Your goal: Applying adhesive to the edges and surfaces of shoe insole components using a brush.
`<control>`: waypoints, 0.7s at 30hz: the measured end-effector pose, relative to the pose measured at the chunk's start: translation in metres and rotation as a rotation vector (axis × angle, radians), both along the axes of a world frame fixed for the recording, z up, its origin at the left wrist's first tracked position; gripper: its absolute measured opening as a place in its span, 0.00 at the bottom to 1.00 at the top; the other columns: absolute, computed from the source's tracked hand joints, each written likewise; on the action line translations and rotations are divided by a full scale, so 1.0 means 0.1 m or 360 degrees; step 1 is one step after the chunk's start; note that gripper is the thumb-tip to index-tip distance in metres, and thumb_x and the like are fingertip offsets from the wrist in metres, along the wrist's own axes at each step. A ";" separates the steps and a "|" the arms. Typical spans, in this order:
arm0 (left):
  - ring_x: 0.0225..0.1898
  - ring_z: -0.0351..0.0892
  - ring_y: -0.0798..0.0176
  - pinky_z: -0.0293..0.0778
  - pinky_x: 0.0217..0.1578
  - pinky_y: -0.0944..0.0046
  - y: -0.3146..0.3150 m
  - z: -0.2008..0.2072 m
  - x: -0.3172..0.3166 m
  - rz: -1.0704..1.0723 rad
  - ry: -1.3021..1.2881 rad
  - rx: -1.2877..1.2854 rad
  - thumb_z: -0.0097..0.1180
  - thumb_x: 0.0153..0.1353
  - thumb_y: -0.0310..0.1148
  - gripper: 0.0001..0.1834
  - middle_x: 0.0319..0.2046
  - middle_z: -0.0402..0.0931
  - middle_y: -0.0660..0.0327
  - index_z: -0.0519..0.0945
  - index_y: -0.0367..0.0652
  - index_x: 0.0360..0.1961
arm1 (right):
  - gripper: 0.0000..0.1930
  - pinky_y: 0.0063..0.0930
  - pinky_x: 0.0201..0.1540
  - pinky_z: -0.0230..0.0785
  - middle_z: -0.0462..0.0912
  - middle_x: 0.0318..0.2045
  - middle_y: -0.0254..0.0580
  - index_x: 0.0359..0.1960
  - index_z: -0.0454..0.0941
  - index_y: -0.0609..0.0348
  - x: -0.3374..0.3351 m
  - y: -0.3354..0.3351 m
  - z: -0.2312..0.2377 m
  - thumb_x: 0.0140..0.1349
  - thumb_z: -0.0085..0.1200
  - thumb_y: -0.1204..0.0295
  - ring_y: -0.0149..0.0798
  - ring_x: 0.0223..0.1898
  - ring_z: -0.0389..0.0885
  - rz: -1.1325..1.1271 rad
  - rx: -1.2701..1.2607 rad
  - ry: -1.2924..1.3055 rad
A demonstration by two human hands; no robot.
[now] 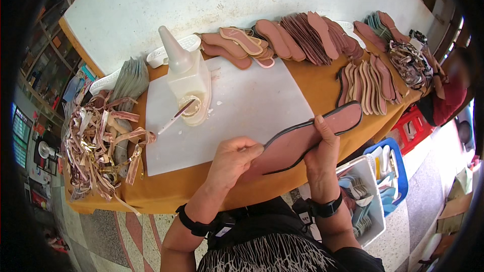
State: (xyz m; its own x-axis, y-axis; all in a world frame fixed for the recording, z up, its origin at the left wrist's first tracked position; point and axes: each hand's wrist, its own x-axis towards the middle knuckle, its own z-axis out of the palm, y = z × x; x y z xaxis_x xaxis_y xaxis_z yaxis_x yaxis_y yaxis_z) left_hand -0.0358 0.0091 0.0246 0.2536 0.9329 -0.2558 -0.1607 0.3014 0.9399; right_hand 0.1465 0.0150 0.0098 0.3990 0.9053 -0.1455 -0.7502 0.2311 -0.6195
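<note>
Flat pinkish-brown, black-rimmed insole (290, 147) in a proper pinch, left hand (229, 162) plus right hand (323, 157), chunky cream cone-topped plastic bottle (189, 81) beyond

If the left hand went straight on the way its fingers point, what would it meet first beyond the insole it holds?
The left hand would probably meet the right hand, which holds the same pink insole farther along; depth is hard to judge.
</note>
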 end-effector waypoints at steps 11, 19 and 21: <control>0.22 0.65 0.75 0.62 0.24 0.76 -0.01 -0.13 -0.02 0.0029 0.0400 0.0575 0.55 0.51 0.24 0.03 0.20 0.71 0.67 0.77 0.36 0.23 | 0.10 0.28 0.42 0.66 0.77 0.33 0.38 0.36 0.73 0.65 0.03 0.02 -0.06 0.52 0.54 0.75 0.35 0.35 0.75 -0.0054 -0.0051 0.0070; 0.28 0.69 0.73 0.66 0.30 0.73 0.07 -0.10 -0.08 -0.0141 0.0087 0.0403 0.53 0.52 0.25 0.05 0.27 0.74 0.63 0.77 0.33 0.26 | 0.10 0.28 0.42 0.66 0.77 0.34 0.39 0.37 0.73 0.67 0.03 0.00 -0.02 0.54 0.52 0.75 0.35 0.36 0.75 0.0022 -0.0045 0.0135; 0.27 0.70 0.72 0.66 0.32 0.73 0.10 -0.09 -0.11 -0.0188 0.0087 0.0329 0.53 0.53 0.27 0.06 0.25 0.74 0.65 0.77 0.33 0.27 | 0.10 0.28 0.41 0.66 0.77 0.33 0.39 0.37 0.73 0.67 0.04 0.00 -0.01 0.54 0.52 0.75 0.35 0.35 0.75 -0.0013 -0.0046 0.0097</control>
State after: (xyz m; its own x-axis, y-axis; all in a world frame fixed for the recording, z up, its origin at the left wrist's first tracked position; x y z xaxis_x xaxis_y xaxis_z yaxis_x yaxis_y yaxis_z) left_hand -0.0473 0.0193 0.0153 0.3552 0.9314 -0.0790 -0.0829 0.1155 0.9898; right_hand 0.1508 0.0150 0.0084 0.3959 0.8972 -0.1956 -0.7848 0.2199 -0.5794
